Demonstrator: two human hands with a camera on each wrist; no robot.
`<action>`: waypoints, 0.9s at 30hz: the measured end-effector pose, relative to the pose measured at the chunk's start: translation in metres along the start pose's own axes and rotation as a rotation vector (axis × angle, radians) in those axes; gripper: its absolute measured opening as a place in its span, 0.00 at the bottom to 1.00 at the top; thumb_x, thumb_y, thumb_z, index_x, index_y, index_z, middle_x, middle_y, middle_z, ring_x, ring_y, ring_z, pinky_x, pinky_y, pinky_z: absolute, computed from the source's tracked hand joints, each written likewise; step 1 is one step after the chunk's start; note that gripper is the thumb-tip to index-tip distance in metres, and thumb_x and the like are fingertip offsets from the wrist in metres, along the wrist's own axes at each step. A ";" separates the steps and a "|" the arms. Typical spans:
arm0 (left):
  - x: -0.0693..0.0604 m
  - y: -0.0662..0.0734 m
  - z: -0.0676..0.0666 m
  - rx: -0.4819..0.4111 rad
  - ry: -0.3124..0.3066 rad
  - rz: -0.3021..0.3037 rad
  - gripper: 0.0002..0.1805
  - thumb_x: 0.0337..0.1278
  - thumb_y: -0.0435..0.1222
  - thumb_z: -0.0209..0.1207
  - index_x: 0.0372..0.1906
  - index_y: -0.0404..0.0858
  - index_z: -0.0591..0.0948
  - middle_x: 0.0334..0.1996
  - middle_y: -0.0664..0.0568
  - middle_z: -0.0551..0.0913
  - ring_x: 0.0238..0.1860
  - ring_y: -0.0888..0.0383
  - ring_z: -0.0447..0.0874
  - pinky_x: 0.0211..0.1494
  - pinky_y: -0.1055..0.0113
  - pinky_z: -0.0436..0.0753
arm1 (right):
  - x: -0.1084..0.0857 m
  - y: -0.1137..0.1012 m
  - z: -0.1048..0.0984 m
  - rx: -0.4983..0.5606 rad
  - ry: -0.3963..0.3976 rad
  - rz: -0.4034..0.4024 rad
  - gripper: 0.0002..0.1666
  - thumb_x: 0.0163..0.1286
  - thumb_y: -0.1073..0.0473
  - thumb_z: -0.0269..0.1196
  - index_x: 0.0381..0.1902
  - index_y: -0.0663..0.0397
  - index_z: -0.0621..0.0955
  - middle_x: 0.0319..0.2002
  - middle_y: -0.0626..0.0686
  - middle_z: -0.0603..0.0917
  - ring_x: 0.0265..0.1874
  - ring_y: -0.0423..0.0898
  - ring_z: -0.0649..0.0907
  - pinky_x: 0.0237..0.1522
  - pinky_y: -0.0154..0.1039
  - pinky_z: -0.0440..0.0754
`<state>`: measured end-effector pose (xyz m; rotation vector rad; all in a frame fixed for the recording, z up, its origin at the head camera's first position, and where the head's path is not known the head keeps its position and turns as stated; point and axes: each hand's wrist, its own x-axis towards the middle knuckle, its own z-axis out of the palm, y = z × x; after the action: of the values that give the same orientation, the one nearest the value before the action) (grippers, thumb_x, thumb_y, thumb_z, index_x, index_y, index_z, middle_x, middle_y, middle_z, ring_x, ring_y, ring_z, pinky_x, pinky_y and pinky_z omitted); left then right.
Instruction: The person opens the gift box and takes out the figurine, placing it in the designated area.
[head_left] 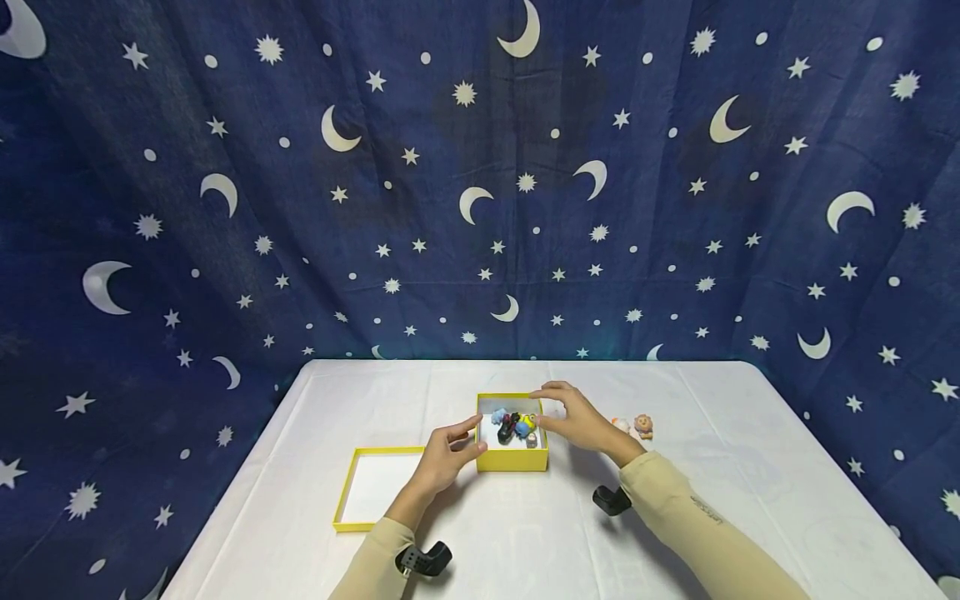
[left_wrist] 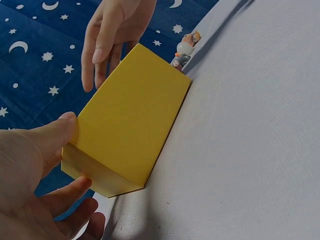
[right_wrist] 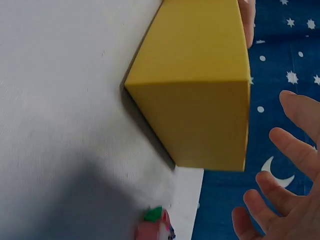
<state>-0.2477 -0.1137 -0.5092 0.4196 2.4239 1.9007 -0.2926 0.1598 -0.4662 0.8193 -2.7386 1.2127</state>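
Touches the left side of an open yellow box (head_left: 512, 461) with the left hand (head_left: 441, 462), with the thumb at the front corner and fingertips against the left wall, the fingers loosely extended rather than curled into a grip. Holds the right hand (head_left: 581, 421) over the right end of the box, with fingers spread and gripping nothing; in the right wrist view, appears clear of the yellow walls.

Has the box upright near the middle of the white tablecloth (head_left: 510, 550), with its top facing up. Contains a close cluster of small toy figurines (head_left: 522, 430): a light blue figurine (head_left: 499, 416) toward the left, a black figurine (head_left: 506, 430) near the middle, a yellow figure (head_left: 529, 420) to the right and a grey figurine (head_left: 532, 440) near the front right corner. Overlaps too much to count.

Has a shallow yellow-edged lid (head_left: 375, 492) to the left of the box, lying white inside up, partly behind the left hand. Has a brown lion-like figurine (head_left: 643, 427) to the right, beside an orange-and-white figurine (head_left: 620, 424). Shows a pink-and-green figurine (right_wrist: 150, 230), cut off, in the right wrist view.

Wears beige sleeves (head_left: 678, 504). Hangs behind as a navy curtain (head_left: 420, 217) with moons and stars.
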 end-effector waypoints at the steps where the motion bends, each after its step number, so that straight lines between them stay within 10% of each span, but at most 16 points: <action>1: 0.000 0.001 0.000 0.002 0.002 -0.003 0.28 0.65 0.30 0.63 0.69 0.30 0.74 0.69 0.34 0.73 0.68 0.30 0.72 0.72 0.39 0.73 | 0.001 -0.001 0.002 0.000 -0.008 0.001 0.24 0.69 0.60 0.67 0.62 0.60 0.81 0.66 0.72 0.73 0.67 0.69 0.71 0.68 0.71 0.69; 11: -0.011 0.035 -0.002 -0.016 -0.016 -0.005 0.26 0.65 0.27 0.61 0.66 0.27 0.75 0.68 0.29 0.73 0.68 0.26 0.70 0.72 0.35 0.71 | 0.013 -0.014 0.019 -0.044 -0.061 0.027 0.26 0.65 0.59 0.70 0.61 0.58 0.82 0.71 0.70 0.68 0.71 0.70 0.66 0.70 0.74 0.62; 27: 0.000 0.004 -0.002 -0.016 -0.027 0.003 0.28 0.66 0.31 0.63 0.69 0.31 0.74 0.70 0.35 0.73 0.69 0.29 0.71 0.72 0.37 0.73 | 0.031 -0.027 0.035 -0.114 -0.144 0.125 0.27 0.60 0.57 0.75 0.59 0.47 0.85 0.74 0.62 0.69 0.75 0.64 0.64 0.74 0.72 0.57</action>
<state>-0.2472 -0.1149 -0.5046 0.4458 2.3912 1.9021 -0.3000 0.1064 -0.4654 0.7621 -2.9838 1.0423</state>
